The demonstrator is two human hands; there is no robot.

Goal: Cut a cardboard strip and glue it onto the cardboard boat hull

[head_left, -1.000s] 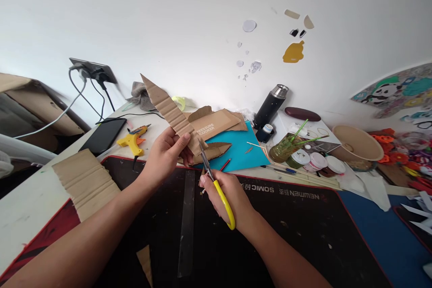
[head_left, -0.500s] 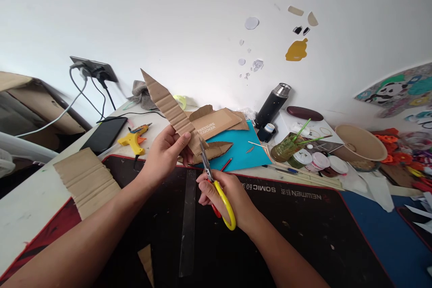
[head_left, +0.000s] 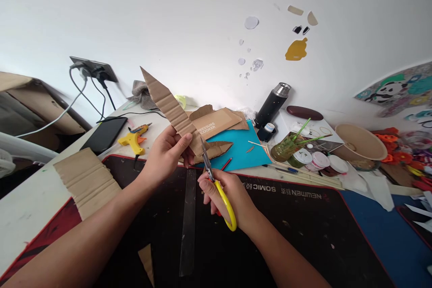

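Note:
A long pointed cardboard strip rises to the upper left, pinched near its lower end between the thumb and fingers of my left hand. My right hand grips scissors with yellow and red handles, their blades at the strip's lower right edge. Behind the blades, a pointed cardboard piece lies on a blue sheet. Farther back is a cardboard piece printed "PRESSURE COOKER". A small triangular cardboard offcut rests on the dark desk mat.
To the left are a yellow glue gun, a black phone and a ridged cardboard sheet. On the right stand a black thermos, a jar with brushes, paint pots and a beige bowl.
The scissors' handles have come closer together as my right hand squeezes, and the blades have closed further at the strip's edge. My left hand has hardly moved.

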